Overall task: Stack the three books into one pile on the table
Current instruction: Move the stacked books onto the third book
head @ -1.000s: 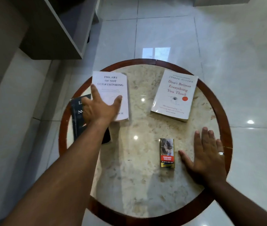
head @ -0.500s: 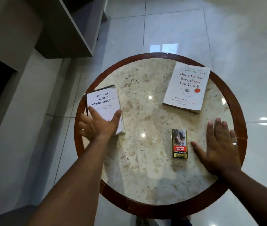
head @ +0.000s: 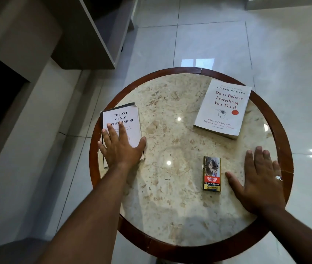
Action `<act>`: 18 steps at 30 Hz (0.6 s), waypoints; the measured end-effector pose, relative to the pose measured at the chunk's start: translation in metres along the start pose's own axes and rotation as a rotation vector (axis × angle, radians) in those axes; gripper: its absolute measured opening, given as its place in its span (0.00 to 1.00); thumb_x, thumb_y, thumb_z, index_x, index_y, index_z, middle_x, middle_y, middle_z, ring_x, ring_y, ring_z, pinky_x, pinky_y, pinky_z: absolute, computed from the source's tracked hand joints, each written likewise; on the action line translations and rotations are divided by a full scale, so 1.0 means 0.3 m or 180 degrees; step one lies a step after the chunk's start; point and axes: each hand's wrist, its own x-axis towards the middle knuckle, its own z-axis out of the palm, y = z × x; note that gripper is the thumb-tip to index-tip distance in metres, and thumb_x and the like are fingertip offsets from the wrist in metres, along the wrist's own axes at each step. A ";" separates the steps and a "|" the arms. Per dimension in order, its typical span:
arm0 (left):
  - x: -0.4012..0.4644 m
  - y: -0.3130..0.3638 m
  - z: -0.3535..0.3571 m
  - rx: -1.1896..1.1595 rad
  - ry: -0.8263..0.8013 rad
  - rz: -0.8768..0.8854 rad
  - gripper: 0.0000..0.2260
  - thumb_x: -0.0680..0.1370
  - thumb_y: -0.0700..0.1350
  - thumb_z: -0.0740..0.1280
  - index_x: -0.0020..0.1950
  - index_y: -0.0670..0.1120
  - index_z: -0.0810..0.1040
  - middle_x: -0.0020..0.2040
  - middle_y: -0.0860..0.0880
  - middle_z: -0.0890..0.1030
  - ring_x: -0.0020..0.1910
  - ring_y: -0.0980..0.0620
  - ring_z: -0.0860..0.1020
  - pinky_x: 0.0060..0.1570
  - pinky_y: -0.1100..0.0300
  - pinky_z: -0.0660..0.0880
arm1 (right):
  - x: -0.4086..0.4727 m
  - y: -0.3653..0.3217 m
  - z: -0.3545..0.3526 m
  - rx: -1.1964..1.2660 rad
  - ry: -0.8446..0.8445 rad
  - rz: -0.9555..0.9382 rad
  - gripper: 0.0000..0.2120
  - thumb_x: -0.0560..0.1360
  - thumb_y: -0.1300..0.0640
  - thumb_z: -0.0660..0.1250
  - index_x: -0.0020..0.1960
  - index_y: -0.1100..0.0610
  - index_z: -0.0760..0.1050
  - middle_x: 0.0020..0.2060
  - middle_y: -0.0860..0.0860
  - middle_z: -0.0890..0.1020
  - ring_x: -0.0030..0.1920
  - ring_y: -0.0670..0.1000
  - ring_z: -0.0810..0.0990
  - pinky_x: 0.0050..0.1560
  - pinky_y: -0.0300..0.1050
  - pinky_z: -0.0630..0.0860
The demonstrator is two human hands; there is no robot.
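Note:
A white book titled "The Art of Not Overthinking" [head: 126, 119] lies at the table's left side on top of a dark book [head: 101, 116], of which only a thin edge shows. My left hand [head: 120, 147] lies flat on the white book's near half, fingers spread. A second white book, "Don't Believe Everything You Think" [head: 222, 108], lies alone at the far right. My right hand [head: 259, 180] rests flat and open on the table near the right rim, holding nothing.
The round marble table [head: 170, 197] has a dark wooden rim. A small cigarette pack [head: 211, 174] lies just left of my right hand. A grey cabinet [head: 86, 35] stands on the tiled floor beyond the table at the left.
My left hand slid the white book leftward onto the dark book, and it now presses flat on top. My right hand stayed in place. The camera view shifted.

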 end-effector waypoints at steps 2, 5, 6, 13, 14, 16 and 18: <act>-0.001 0.004 -0.001 -0.0029 -0.0004 -0.0068 0.45 0.70 0.75 0.54 0.79 0.53 0.43 0.81 0.44 0.43 0.79 0.41 0.40 0.74 0.36 0.43 | 0.001 0.001 0.001 -0.0010 0.0018 -0.0004 0.47 0.74 0.26 0.41 0.80 0.57 0.46 0.81 0.57 0.45 0.81 0.58 0.44 0.79 0.61 0.46; 0.002 0.006 -0.004 -0.0062 -0.0046 -0.0135 0.46 0.70 0.75 0.57 0.79 0.54 0.44 0.81 0.45 0.44 0.79 0.40 0.42 0.70 0.34 0.53 | 0.001 0.001 0.004 -0.0011 0.0043 -0.0023 0.47 0.74 0.26 0.41 0.80 0.57 0.46 0.81 0.57 0.45 0.81 0.58 0.45 0.79 0.61 0.45; 0.006 0.005 -0.007 -0.0051 -0.0043 -0.0143 0.46 0.69 0.75 0.58 0.79 0.55 0.45 0.81 0.45 0.45 0.78 0.40 0.43 0.69 0.35 0.55 | 0.001 0.002 0.006 -0.0014 0.0040 -0.0031 0.47 0.74 0.26 0.41 0.80 0.57 0.46 0.81 0.57 0.45 0.81 0.58 0.44 0.79 0.61 0.45; -0.024 0.074 0.028 -0.0100 -0.0020 0.0293 0.48 0.65 0.77 0.59 0.78 0.57 0.48 0.81 0.45 0.47 0.78 0.41 0.46 0.69 0.36 0.54 | 0.000 0.010 0.010 -0.0033 0.0006 -0.0009 0.46 0.74 0.26 0.41 0.80 0.56 0.43 0.81 0.58 0.45 0.81 0.58 0.44 0.79 0.62 0.47; -0.039 0.097 0.042 -0.0137 0.0037 0.0359 0.47 0.65 0.78 0.58 0.78 0.57 0.49 0.81 0.45 0.47 0.78 0.42 0.46 0.70 0.37 0.53 | -0.001 0.009 0.008 -0.0029 -0.0004 -0.0004 0.45 0.74 0.26 0.41 0.80 0.56 0.41 0.81 0.58 0.45 0.81 0.58 0.43 0.79 0.62 0.46; -0.055 0.128 0.059 -0.0292 0.0195 0.0317 0.45 0.66 0.77 0.57 0.77 0.57 0.52 0.81 0.44 0.47 0.79 0.42 0.47 0.71 0.38 0.52 | -0.002 0.006 0.004 0.0002 0.0001 -0.0002 0.44 0.74 0.26 0.40 0.79 0.54 0.39 0.81 0.57 0.44 0.81 0.57 0.42 0.79 0.62 0.46; -0.057 0.138 0.064 -0.0383 0.0303 0.0216 0.44 0.66 0.77 0.57 0.76 0.56 0.53 0.81 0.43 0.49 0.78 0.42 0.48 0.72 0.39 0.51 | -0.001 0.002 0.000 0.0026 -0.0004 0.0005 0.44 0.74 0.26 0.40 0.79 0.54 0.38 0.81 0.57 0.43 0.81 0.57 0.42 0.79 0.62 0.46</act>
